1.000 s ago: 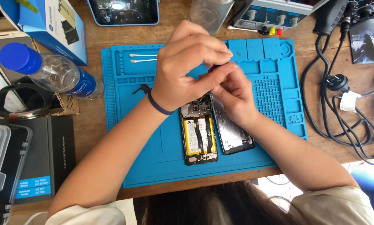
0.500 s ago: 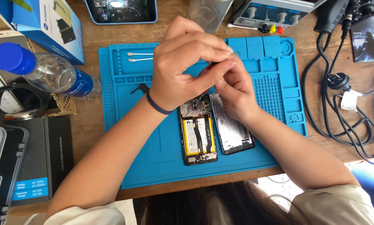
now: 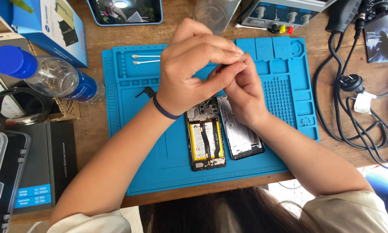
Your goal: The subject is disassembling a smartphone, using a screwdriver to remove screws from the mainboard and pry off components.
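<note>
Your left hand (image 3: 189, 71) and your right hand (image 3: 241, 88) meet in the upper middle of the frame, above the blue work mat (image 3: 159, 172). The fingers of both hands are curled in narrow and pinch together around a small red tool tip (image 3: 220, 67), of which only a little part shows between them. You wear a dark band (image 3: 164, 111) on the left wrist.

Just below your hands, in the centre of the frame, the opened phone (image 3: 206, 140) lies flat on the mat with its yellow battery and black flex cables visible. The removed back cover (image 3: 240, 131) lies just beside it on the right, and your right wrist covers its upper part.

In the upper left of the mat two cotton swabs (image 3: 145, 59) lie side by side. A plastic bottle with a blue cap (image 3: 42, 73) lies on the table at the left of the frame, and black cables (image 3: 353, 108) are at the right.
</note>
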